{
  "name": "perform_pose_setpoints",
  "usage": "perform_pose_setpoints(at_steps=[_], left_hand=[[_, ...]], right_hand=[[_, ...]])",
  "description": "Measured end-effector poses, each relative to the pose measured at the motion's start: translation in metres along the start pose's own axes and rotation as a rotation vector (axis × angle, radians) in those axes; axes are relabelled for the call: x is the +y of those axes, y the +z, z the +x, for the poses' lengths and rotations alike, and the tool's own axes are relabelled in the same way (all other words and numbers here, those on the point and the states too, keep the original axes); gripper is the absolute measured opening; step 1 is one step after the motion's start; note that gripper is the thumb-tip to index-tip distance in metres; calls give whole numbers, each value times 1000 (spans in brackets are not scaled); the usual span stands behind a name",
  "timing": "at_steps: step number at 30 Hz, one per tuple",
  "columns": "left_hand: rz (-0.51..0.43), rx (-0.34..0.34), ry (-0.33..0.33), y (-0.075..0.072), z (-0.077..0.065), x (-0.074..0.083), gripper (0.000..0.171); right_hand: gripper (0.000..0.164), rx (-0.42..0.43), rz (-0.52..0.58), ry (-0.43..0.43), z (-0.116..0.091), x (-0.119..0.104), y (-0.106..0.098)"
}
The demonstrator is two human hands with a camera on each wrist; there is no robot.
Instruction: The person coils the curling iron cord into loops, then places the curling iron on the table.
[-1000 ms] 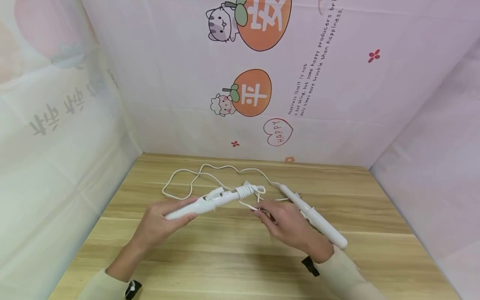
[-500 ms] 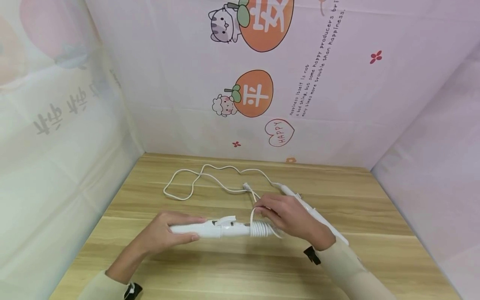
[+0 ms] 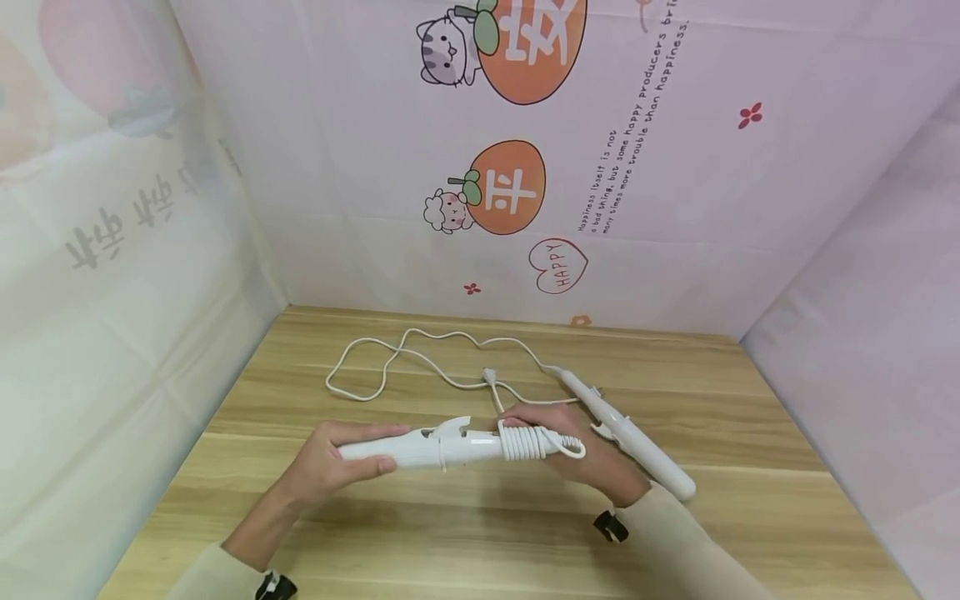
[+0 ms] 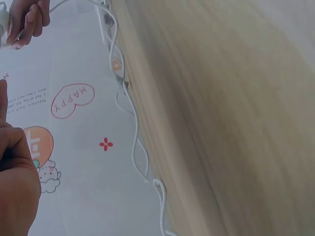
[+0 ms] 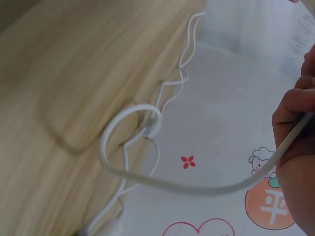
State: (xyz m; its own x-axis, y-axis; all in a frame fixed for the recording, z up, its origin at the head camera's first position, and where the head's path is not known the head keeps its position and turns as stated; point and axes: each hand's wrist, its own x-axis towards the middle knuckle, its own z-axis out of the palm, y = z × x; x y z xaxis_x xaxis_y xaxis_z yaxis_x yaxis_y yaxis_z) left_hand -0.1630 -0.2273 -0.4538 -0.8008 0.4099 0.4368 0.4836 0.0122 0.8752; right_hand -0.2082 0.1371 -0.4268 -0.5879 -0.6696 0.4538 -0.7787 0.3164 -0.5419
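My left hand (image 3: pixel 326 462) grips the thick end of a white curling iron (image 3: pixel 416 450), held level above the table with its small lever sticking up. A white cord (image 3: pixel 522 443) is wound in several turns around its other end. My right hand (image 3: pixel 596 462) is behind that end, partly hidden by it, and pinches the cord; in the right wrist view the cord (image 5: pixel 197 189) runs from the curled fingers into a loose loop. From there it leads to a plug (image 3: pixel 489 377) on the table. In the left wrist view my left hand (image 4: pixel 17 196) shows only in part.
A second white curling iron (image 3: pixel 648 458) lies slanted on the wooden table (image 3: pixel 420 533) at the right. Its thin cord (image 3: pixel 352 396) spreads in loops across the back of the table. Printed cloth walls (image 3: pixel 360 200) enclose the back and both sides.
The curling iron has swung from tilted to level and come nearer. My right hand has carried the cord around its end and now sits behind it. More turns show clearly.
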Motion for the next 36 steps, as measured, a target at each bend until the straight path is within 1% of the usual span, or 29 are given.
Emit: perform_pose_setpoints(at_steps=[3, 6, 8, 11, 13, 17, 21, 25, 27, 29, 31, 33, 34, 36], left_hand=[[-6, 37, -17, 4, 1, 0, 42], [-5, 64, -30, 7, 2, 1, 40], [7, 82, -38, 9, 2, 2, 39], [27, 104, -51, 10, 3, 3, 38], [44, 119, -49, 12, 4, 4, 38], [79, 160, -33, 13, 6, 5, 38], [128, 211, 1, 13, 8, 5, 40], [163, 271, 6, 12, 9, 5, 40], [179, 301, -9, 11, 10, 6, 40], [197, 324, -28, 9, 10, 6, 40], [217, 345, -44, 9, 10, 7, 40], [235, 365, -47, 8, 11, 8, 41], [246, 373, -42, 8, 11, 8, 41], [299, 375, -12, 9, 11, 7, 41]], right_hand=[[28, 33, 113, -13, -3, 2, 9], [21, 26, 224, 3, -4, 1, 16], [23, 2, 287, 68, -5, -2, 20], [36, -15, 337, 168, -6, -6, 24], [38, 1, 358, 191, -7, -7, 25], [37, 75, 302, 169, -8, -6, 28], [31, 116, 245, 180, -10, -5, 28], [25, 117, 220, 205, -11, -8, 27], [25, 107, 198, 214, -12, -9, 27], [25, 102, 166, 204, -12, -11, 26], [23, 94, 114, 166, -12, -12, 26], [19, 81, 29, 98, -11, -14, 25], [19, 73, -18, 54, -11, -15, 24], [17, 49, -106, -29, -11, -17, 20]])
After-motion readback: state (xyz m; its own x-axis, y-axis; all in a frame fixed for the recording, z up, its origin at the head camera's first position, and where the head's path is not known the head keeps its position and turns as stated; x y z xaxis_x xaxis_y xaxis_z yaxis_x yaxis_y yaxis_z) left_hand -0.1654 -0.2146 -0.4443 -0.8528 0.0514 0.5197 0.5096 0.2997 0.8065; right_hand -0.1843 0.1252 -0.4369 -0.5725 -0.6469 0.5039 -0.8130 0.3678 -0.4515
